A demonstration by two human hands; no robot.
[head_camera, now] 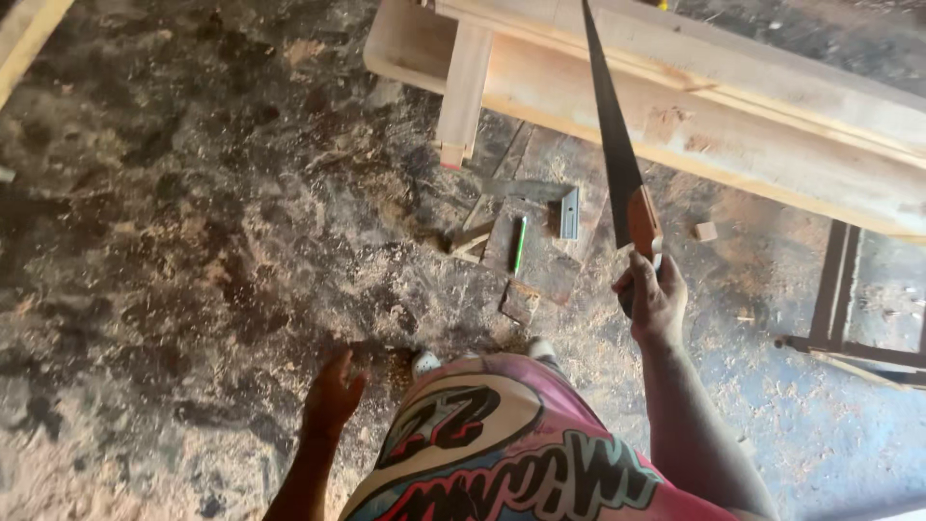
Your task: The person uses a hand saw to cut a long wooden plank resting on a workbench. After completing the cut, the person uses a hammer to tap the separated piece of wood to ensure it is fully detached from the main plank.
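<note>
Right hand (654, 297) clamped on handsaw (617, 154) handle, blade raised over timber beam (733, 125); left hand (331, 396) open, empty. Sawing step; blade needs lining up.

Seen from above, the person wears a bright pink garment (511, 449) that fills the frame's six o'clock edge. It carries large graffiti-style printing: bold lettering outlined in black, with panels of cream, light blue and red, the shapes running diagonally across the cloth. Both arms are bare, with no sleeves, gloves, watch or rings showing. The left hand (331, 394) appears at about seven o'clock and the right hand (654, 297) at about four o'clock. At the garment's upper edge, two pale shoe tips (425, 363) peek out.
</note>
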